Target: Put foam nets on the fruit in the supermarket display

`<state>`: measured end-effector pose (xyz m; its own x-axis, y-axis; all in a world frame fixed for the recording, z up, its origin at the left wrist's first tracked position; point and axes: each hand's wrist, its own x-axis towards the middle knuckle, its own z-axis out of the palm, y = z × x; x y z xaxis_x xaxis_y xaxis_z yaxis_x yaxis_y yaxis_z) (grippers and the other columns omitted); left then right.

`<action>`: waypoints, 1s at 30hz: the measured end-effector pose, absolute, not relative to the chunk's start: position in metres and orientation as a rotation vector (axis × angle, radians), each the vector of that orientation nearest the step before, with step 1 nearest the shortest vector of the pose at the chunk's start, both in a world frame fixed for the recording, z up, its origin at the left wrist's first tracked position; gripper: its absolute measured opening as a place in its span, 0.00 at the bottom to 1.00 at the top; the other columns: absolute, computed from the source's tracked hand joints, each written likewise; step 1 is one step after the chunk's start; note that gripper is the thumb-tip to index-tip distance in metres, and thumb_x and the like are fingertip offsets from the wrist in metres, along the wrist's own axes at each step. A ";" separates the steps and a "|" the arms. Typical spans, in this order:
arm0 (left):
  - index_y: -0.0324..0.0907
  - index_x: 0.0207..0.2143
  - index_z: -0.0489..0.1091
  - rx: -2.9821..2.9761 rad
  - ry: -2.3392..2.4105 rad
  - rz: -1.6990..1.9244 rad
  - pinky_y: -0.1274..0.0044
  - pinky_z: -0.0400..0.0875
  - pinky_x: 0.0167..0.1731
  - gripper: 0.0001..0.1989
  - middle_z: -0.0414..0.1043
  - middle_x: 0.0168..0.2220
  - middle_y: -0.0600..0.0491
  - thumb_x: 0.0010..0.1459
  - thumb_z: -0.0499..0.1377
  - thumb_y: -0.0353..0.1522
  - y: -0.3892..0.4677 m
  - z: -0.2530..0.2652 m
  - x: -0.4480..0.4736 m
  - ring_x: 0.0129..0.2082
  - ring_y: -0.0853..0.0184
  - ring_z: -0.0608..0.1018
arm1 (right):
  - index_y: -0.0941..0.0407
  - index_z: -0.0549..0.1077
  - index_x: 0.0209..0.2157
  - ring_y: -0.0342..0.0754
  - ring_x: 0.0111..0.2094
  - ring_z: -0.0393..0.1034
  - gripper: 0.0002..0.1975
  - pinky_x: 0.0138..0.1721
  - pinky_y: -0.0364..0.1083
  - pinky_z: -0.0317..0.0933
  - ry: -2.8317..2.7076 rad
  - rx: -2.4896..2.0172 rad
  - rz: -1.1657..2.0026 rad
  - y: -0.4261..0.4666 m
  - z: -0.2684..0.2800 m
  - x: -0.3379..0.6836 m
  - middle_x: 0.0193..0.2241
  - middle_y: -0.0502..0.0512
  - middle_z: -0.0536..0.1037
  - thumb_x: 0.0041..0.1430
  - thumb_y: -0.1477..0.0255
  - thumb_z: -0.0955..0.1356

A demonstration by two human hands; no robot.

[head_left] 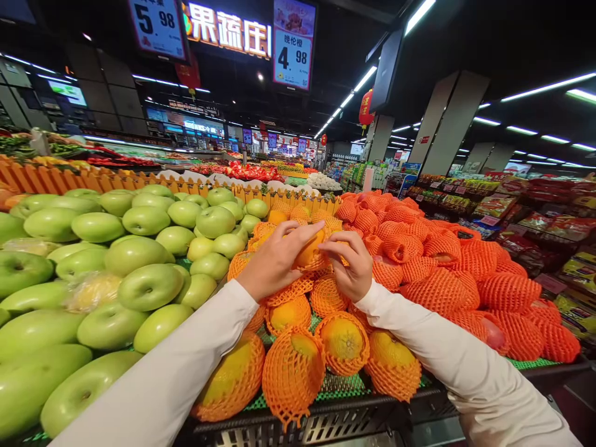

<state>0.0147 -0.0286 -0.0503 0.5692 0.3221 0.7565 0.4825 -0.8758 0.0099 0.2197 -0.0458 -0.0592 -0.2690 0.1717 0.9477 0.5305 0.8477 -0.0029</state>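
Observation:
An orange (pixel 309 250) sits between my two hands above the pile, mostly covered by fingers. My left hand (pixel 278 256) curls round its left side, thumb low and fingers over the top. My right hand (pixel 350 263) is bent in from the other side, fingertips at the orange's right edge; the exact contact there is partly hidden. Just below the hands lie more oranges in orange foam nets, among them a netted orange (pixel 294 372) at the front, one (pixel 345 343) with its top bare, and one (pixel 393 366) to the right.
Green apples (pixel 151 287) fill the left side, with a plastic-wrapped yellow fruit (pixel 93 290) among them. Fruit in red foam nets (pixel 440 288) is heaped on the right. A black crate edge (pixel 326 422) runs along the front. Price screens (pixel 293 46) hang overhead.

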 end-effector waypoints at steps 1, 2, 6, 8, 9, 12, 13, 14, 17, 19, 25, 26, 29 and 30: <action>0.51 0.71 0.47 -2.634 -0.652 -1.170 0.59 0.69 0.57 0.48 0.65 0.63 0.48 0.51 0.60 0.21 -0.029 -0.050 0.015 0.58 0.54 0.65 | 0.46 0.77 0.44 0.52 0.41 0.73 0.13 0.44 0.56 0.67 -1.838 -0.540 -0.342 -0.048 -0.059 0.219 0.39 0.54 0.78 0.66 0.75 0.64; 0.51 0.70 0.47 -2.651 -0.642 -1.155 0.59 0.70 0.57 0.47 0.65 0.62 0.48 0.51 0.61 0.22 -0.030 -0.050 0.016 0.58 0.54 0.66 | 0.46 0.77 0.44 0.53 0.42 0.73 0.12 0.46 0.57 0.67 -1.845 -0.555 -0.306 -0.050 -0.058 0.217 0.39 0.54 0.79 0.66 0.73 0.65; 0.51 0.71 0.45 -2.572 -0.747 -1.259 0.57 0.71 0.55 0.47 0.67 0.61 0.46 0.54 0.64 0.27 -0.029 -0.052 0.015 0.57 0.52 0.68 | 0.43 0.70 0.56 0.54 0.55 0.69 0.17 0.59 0.61 0.62 -1.862 -0.611 -0.087 -0.053 -0.055 0.214 0.52 0.54 0.77 0.66 0.66 0.66; 0.50 0.71 0.45 -2.487 -0.783 -1.396 0.56 0.70 0.56 0.49 0.66 0.61 0.44 0.53 0.68 0.32 -0.027 -0.054 0.014 0.57 0.51 0.69 | 0.44 0.64 0.61 0.54 0.63 0.62 0.23 0.64 0.60 0.56 -1.766 -0.631 0.096 -0.048 -0.056 0.214 0.61 0.55 0.69 0.65 0.62 0.65; 0.50 0.70 0.45 -2.452 -0.796 -1.461 0.56 0.70 0.56 0.49 0.66 0.61 0.44 0.53 0.69 0.35 -0.025 -0.055 0.014 0.57 0.51 0.69 | 0.45 0.63 0.62 0.54 0.66 0.59 0.25 0.65 0.60 0.55 -1.691 -0.639 0.203 -0.044 -0.058 0.214 0.64 0.55 0.66 0.64 0.59 0.65; 0.50 0.69 0.48 -2.406 -0.813 -1.581 0.55 0.69 0.58 0.49 0.67 0.61 0.42 0.52 0.71 0.42 -0.023 -0.056 0.014 0.58 0.51 0.70 | 0.47 0.62 0.61 0.56 0.65 0.60 0.31 0.60 0.58 0.63 -1.486 -0.681 0.631 -0.035 -0.061 0.213 0.64 0.57 0.66 0.59 0.51 0.65; 0.50 0.69 0.49 -2.415 -0.799 -1.588 0.55 0.68 0.59 0.48 0.67 0.61 0.42 0.52 0.71 0.43 -0.023 -0.056 0.014 0.59 0.51 0.70 | 0.48 0.63 0.59 0.56 0.64 0.63 0.32 0.57 0.58 0.66 -1.441 -0.695 0.810 -0.033 -0.061 0.212 0.62 0.57 0.69 0.57 0.49 0.65; 0.50 0.68 0.50 -2.437 -0.766 -1.579 0.55 0.68 0.59 0.47 0.67 0.61 0.42 0.52 0.71 0.43 -0.023 -0.056 0.014 0.59 0.51 0.70 | 0.48 0.65 0.58 0.57 0.61 0.66 0.33 0.54 0.57 0.69 -1.406 -0.703 0.993 -0.033 -0.061 0.211 0.59 0.57 0.72 0.55 0.47 0.65; 0.51 0.67 0.51 -2.555 -0.648 -1.499 0.55 0.68 0.59 0.45 0.66 0.62 0.42 0.53 0.70 0.42 -0.022 -0.056 0.015 0.60 0.52 0.71 | 0.51 0.70 0.51 0.59 0.54 0.73 0.33 0.46 0.57 0.74 -1.304 -0.693 1.409 -0.037 -0.061 0.207 0.48 0.58 0.80 0.50 0.45 0.69; 0.51 0.68 0.51 -2.631 -0.626 -1.447 0.56 0.67 0.61 0.43 0.64 0.64 0.42 0.55 0.69 0.40 -0.022 -0.056 0.015 0.62 0.53 0.70 | 0.51 0.72 0.48 0.60 0.50 0.75 0.31 0.43 0.56 0.75 -1.228 -0.679 1.477 -0.039 -0.062 0.204 0.45 0.57 0.81 0.45 0.49 0.73; 0.44 0.62 0.61 -2.740 -0.817 -1.632 0.63 0.76 0.53 0.30 0.68 0.61 0.41 0.60 0.64 0.40 -0.021 -0.057 0.017 0.58 0.56 0.75 | 0.48 0.69 0.50 0.54 0.51 0.76 0.34 0.49 0.52 0.74 -1.088 -0.601 1.266 -0.038 -0.068 0.197 0.49 0.51 0.80 0.40 0.66 0.80; 0.43 0.59 0.65 -2.740 -0.854 -1.665 0.63 0.77 0.51 0.25 0.71 0.59 0.42 0.62 0.62 0.40 -0.021 -0.057 0.017 0.56 0.57 0.76 | 0.48 0.69 0.51 0.53 0.52 0.76 0.36 0.49 0.51 0.74 -1.085 -0.598 1.257 -0.038 -0.068 0.197 0.50 0.51 0.80 0.39 0.65 0.80; 0.41 0.53 0.69 -2.724 -0.954 -1.774 0.64 0.78 0.48 0.19 0.75 0.54 0.43 0.63 0.60 0.40 -0.020 -0.056 0.019 0.52 0.58 0.79 | 0.47 0.69 0.52 0.55 0.54 0.74 0.34 0.46 0.52 0.75 -1.077 -0.613 1.312 -0.038 -0.066 0.200 0.54 0.51 0.78 0.43 0.53 0.77; 0.41 0.51 0.69 -2.712 -0.986 -1.830 0.65 0.79 0.47 0.18 0.75 0.53 0.43 0.63 0.60 0.41 -0.021 -0.056 0.020 0.51 0.58 0.79 | 0.46 0.69 0.51 0.55 0.54 0.74 0.34 0.45 0.53 0.76 -1.075 -0.620 1.335 -0.039 -0.065 0.201 0.54 0.51 0.77 0.44 0.50 0.75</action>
<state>0.0198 -0.0211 -0.0556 0.2736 0.5950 0.7557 0.3038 -0.7990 0.5190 0.2013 -0.0389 -0.0646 -0.1047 0.9599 0.2602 -0.4590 0.1854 -0.8689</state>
